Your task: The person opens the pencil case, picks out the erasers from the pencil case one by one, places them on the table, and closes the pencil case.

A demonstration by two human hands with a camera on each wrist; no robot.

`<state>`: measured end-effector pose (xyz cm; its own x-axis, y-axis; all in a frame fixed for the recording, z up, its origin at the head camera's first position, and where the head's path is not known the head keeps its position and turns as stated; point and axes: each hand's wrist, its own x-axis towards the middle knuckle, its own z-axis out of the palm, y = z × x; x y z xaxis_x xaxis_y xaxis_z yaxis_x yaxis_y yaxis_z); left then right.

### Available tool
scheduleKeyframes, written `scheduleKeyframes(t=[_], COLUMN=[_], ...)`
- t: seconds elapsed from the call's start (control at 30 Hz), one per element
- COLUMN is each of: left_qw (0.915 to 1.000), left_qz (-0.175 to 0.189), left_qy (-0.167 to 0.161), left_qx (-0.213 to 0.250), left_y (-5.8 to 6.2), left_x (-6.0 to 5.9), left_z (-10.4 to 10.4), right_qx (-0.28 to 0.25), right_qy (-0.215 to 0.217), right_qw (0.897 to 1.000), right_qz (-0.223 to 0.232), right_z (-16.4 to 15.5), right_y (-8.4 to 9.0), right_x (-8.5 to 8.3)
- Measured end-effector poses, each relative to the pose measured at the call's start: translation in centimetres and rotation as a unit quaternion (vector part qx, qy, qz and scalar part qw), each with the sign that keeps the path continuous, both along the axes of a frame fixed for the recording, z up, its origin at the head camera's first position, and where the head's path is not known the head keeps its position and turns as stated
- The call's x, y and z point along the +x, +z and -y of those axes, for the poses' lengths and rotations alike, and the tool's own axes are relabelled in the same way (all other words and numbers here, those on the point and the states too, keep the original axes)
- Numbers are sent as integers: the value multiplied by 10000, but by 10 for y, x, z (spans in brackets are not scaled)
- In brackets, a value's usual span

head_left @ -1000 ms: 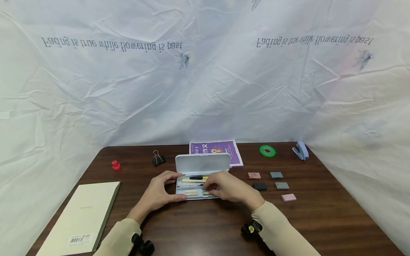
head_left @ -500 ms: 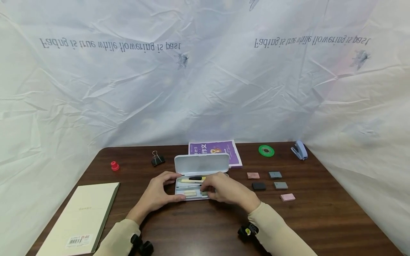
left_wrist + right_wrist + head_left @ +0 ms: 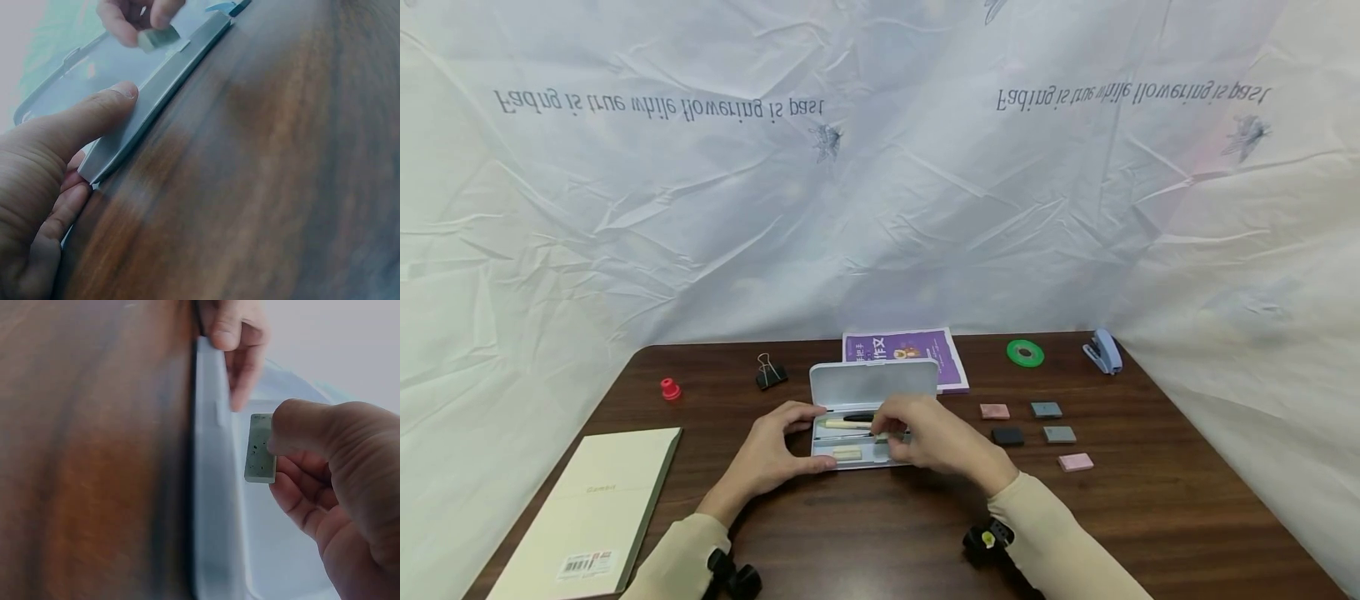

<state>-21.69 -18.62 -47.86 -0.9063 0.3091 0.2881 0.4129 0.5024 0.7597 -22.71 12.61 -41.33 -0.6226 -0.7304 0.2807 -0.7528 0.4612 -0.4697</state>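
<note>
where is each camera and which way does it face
Head: worn on the head, facing forward and down at the table and open pencil case; left hand, right hand and sleeves show.
Left wrist: on that wrist, aimed at the case's edge; left hand close up, part of the right beyond.
Right wrist: on that wrist, aimed at the pale green eraser; right hand close up, part of the left at top.
Shared: both wrist views show eraser and case.
</note>
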Motion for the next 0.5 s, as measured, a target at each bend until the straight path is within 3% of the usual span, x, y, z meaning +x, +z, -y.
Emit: scheduleKeyframes(t=[0.17, 0.5], left_qw=[10000, 10000], left_qz=[-59, -20], left_qy=[14, 33], left_qx=[12, -33], left_y=[-1, -1], left_x=[-1, 0], left_z=[0, 0], right_qx=[-374, -525], right_qy=[-10, -356], right_qw=[9992, 9958], right_qz=[-172, -659], right_z=[-11, -53], right_y=[14, 37], right_x=[0, 6])
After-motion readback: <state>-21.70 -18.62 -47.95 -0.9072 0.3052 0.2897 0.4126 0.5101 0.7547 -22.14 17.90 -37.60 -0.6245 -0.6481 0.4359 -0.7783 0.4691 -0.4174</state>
